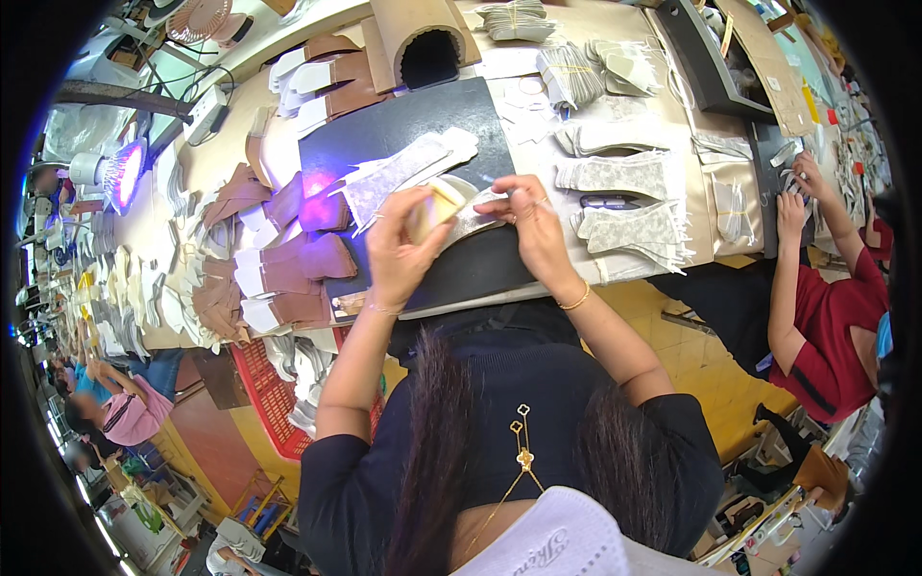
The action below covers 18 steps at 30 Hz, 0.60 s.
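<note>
Over a black board (408, 115) on the table, my left hand (403, 252) is closed round a curved piece with a cream-yellow face (434, 215). My right hand (534, 230) pinches the edge of a pale grey patterned piece (469, 227) beside it; whether the two are joined I cannot tell. A thin, pen-like tip (487, 180) pokes out by my right fingers; its shaft is mostly hidden. Just beyond my hands, overlapping grey patterned pieces with white edges (408, 173) lie on the board.
Stacks of grey patterned pieces (615, 176) lie to the right, brown and white pieces (288, 269) to the left. A curved tan form (423, 29) stands at the back. A lit lamp (123, 175) is at left. A co-worker in red (816, 317) works at right. A red basket (264, 403) stands below the table.
</note>
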Each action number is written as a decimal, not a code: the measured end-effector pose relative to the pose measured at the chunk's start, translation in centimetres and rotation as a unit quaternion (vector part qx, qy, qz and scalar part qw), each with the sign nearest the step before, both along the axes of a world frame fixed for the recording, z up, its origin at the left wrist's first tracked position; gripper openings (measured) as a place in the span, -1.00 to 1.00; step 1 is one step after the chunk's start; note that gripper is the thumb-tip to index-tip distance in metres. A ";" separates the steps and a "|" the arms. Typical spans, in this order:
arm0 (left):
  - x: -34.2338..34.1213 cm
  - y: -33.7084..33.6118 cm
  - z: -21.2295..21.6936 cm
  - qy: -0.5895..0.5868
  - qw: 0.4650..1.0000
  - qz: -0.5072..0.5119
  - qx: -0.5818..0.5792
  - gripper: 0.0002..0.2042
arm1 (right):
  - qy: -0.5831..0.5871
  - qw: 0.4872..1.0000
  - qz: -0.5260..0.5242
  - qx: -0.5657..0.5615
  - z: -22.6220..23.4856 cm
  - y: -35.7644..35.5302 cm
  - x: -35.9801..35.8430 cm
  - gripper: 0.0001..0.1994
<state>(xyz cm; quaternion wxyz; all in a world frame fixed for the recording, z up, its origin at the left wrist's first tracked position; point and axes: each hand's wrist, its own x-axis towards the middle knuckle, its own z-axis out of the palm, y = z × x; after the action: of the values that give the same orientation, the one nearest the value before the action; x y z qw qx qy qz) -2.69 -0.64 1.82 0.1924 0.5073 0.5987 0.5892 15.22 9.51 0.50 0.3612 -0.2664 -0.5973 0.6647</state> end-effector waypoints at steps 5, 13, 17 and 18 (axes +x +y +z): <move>-4.8 -2.4 5.5 -0.057 0.990 0.115 0.063 -0.51 | -0.106 0.944 0.017 0.313 -0.1 -1.3 0.0 -0.81; -8.1 -0.7 9.5 0.098 0.976 0.174 0.091 -0.54 | -0.135 0.930 0.033 0.340 -0.3 -1.2 0.2 -0.78; -7.3 2.3 6.9 0.194 0.975 0.085 -0.071 -0.60 | -0.099 0.960 0.015 0.260 -0.7 -1.3 0.3 -0.81; -6.6 3.4 5.5 0.245 0.962 0.052 -0.111 -0.62 | -0.077 0.972 0.010 0.222 -0.7 -1.2 0.3 -0.81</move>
<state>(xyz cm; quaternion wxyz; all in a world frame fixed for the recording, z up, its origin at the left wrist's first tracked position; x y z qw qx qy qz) -9.34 2.77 7.32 0.0640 0.5799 0.7144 0.3864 15.57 8.30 -0.16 0.3575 -0.2242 -0.7586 0.4965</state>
